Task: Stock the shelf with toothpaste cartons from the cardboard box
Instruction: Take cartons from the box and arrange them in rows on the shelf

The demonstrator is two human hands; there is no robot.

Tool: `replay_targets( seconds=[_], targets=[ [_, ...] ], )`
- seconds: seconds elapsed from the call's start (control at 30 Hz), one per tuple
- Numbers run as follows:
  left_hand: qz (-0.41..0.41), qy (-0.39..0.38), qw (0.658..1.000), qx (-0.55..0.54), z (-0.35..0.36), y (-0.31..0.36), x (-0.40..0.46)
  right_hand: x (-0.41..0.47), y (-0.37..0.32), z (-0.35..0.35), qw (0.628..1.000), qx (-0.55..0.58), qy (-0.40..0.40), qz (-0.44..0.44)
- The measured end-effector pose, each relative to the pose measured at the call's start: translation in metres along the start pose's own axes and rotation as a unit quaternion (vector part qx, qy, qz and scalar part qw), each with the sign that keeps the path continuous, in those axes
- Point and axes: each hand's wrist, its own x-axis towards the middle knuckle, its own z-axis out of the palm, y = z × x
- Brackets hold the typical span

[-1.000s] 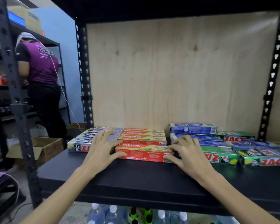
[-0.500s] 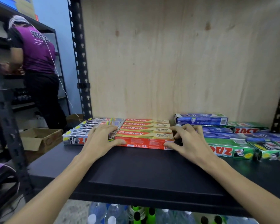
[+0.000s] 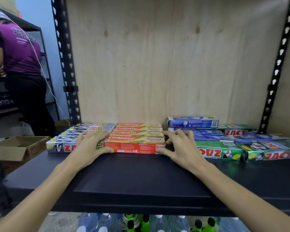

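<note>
Several red Colgate cartons lie in a row on the black shelf (image 3: 141, 181), and the front Colgate carton (image 3: 134, 147) sits flush against the ones behind it. My left hand (image 3: 89, 146) lies at its left end, with the thumb on the front face and the fingers stretched over the neighbouring black-and-silver Zact cartons (image 3: 62, 145). My right hand (image 3: 181, 148) is at the right end, thumb touching the front corner and fingers spread and arched beside the row. An open cardboard box (image 3: 22, 148) stands on the floor to the left.
Green Zact cartons (image 3: 219, 150) and blue Safi cartons (image 3: 192, 122) lie loosely stacked on the right. A plywood back panel closes the shelf, between black uprights (image 3: 64, 64). A person in a purple shirt (image 3: 18, 64) stands at the left. Bottles (image 3: 107, 223) fill the level below.
Both hands pushed the front Colgate carton back from a slightly forward spot until it lay flush with the row. The view moved closer to the shelf.
</note>
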Motion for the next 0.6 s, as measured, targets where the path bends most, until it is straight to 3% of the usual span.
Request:
replay_targets(
  seconds=[0.47, 0.6],
  targets=[
    [-0.004, -0.037, 0.999, 0.014, -0.002, -0.005, 0.003, -0.001, 0.007, 0.005, 1.000, 0.015, -0.024, 0.011],
    [0.000, 0.015, 0.997, 0.079, -0.007, 0.007, -0.003, -0.007, 0.004, -0.010, 1.000, -0.006, -0.001, 0.015]
  ],
)
